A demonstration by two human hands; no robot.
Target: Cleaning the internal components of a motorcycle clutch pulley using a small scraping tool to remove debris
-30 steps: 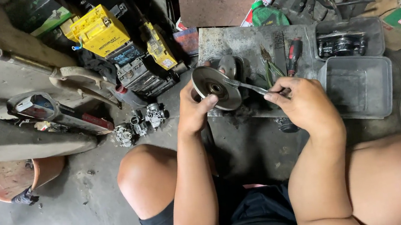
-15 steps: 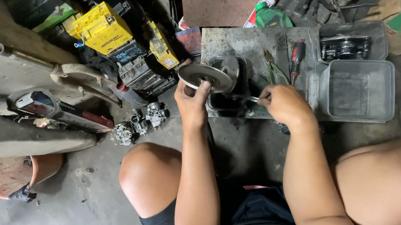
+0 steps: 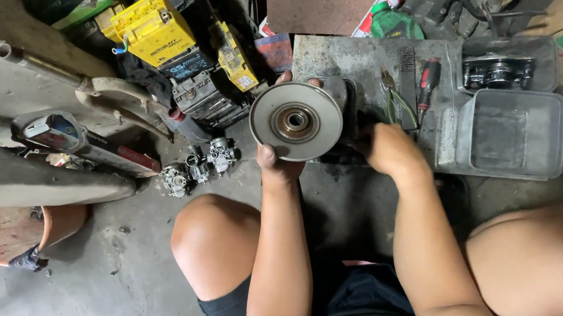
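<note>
Gripping a round metal pulley disc (image 3: 296,121) at frame centre, the left hand (image 3: 281,167) pinches its lower rim; the right hand (image 3: 387,150) curls beside it, its fingers hidden, so I cannot tell their hold. Just right lies an empty clear plastic tray (image 3: 510,131) beside red-handled pliers (image 3: 426,85). Small carburetors (image 3: 198,165) crowd the left, yellow batteries (image 3: 153,28) farther up; bare concrete floor (image 3: 88,304) opens lower left.

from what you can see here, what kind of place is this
Most likely a small motorcycle repair workshop, worked at floor level. The left hand holds up a round metal pulley disc, yellow batteries are stacked nearby, and small carburetors sit on the stained concrete floor.
</note>
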